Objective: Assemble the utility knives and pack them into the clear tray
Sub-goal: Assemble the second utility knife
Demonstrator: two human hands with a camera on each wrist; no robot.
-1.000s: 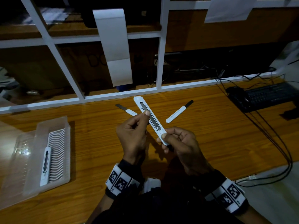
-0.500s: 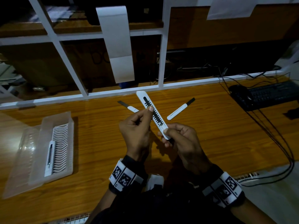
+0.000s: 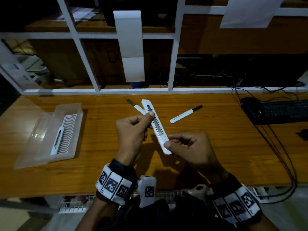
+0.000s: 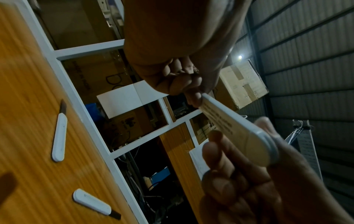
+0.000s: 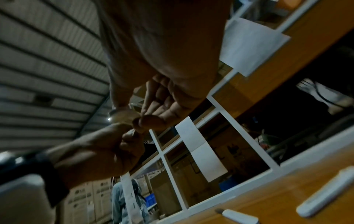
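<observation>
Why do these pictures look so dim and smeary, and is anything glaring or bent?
Head view: dim room, window frame bars bowed by the wide lens, light glare on the clear tray. Left wrist view: the near right hand and knife body are blurred; a lamp flares behind. Right wrist view: the left hand and knife inserts on the desk are soft and dark.

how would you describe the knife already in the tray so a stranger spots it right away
Start at the wooden desk and look to its left end, where a clear tray sits. Inside, one white knife lies lengthwise at the left end of the row of ribbed slots. Unlike the blade inserts lying loose mid-desk, or the knife in the hands, it is slotted in.
</observation>
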